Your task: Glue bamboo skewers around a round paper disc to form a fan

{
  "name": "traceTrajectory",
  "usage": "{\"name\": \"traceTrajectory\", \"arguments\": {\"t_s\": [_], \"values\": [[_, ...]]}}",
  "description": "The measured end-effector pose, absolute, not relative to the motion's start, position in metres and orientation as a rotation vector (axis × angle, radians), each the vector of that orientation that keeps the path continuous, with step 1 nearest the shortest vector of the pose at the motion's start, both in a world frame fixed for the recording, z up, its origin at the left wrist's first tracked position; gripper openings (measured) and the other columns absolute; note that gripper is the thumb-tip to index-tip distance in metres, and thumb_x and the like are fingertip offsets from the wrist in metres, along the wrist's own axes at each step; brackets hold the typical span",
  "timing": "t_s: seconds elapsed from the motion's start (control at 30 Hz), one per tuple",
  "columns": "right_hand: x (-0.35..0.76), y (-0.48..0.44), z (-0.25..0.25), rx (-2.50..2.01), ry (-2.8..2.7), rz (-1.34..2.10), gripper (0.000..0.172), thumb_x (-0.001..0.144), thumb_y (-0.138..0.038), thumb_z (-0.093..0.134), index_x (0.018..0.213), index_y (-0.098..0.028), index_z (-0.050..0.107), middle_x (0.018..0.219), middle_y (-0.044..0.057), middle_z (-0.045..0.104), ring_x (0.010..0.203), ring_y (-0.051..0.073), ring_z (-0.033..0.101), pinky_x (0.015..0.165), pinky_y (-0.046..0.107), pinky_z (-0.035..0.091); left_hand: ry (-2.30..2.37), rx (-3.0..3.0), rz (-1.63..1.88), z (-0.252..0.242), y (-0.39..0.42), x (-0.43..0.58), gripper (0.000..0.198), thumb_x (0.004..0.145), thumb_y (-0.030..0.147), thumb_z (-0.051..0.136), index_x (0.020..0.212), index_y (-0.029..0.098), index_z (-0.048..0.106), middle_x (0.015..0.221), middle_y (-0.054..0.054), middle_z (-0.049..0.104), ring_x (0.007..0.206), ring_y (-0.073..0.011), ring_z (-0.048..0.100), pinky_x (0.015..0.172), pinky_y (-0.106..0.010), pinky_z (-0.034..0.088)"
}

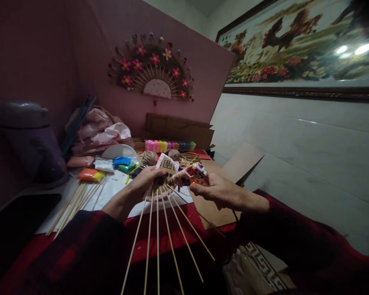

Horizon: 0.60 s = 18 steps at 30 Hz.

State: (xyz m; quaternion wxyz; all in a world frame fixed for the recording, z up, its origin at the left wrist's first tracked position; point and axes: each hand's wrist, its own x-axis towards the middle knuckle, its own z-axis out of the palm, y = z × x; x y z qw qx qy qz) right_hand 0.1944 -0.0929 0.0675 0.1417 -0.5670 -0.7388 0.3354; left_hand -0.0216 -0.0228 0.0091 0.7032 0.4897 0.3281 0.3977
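At centre frame, the left hand is gripping in its fingers a brown printed cardboard piece above fanned, thin wooden sticks; the right hand is grasping crumpled, floral-patterned white material.

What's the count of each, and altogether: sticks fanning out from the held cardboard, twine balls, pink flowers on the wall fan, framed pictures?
Fanned-out sticks: 7
Twine balls: 2
Pink flowers: 9
Framed pictures: 1
Total: 19
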Motion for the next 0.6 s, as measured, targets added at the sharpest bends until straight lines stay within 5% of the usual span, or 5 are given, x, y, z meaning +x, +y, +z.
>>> {"name": "traceTrajectory", "arguments": {"t_s": [0.6], "values": [[0.1903, -0.0952, 0.07, -1.693, -2.018, 0.992, 0.055, 0.076, -0.072, 0.048, 0.068, -0.017, 0.046, 0.05, -0.005, 0.04, 0.035, 0.003, 0.036, 0.03, 0.016, 0.031, 0.763, 1.089, 0.893, 0.013, -0.0256, -0.0216, 0.012, 0.074, 0.022, 0.059, 0.079, 0.012, 0.063, 0.063, -0.004, 0.064, 0.047, -0.0143, 0.056, 0.041, -0.026, 0.046]]}}
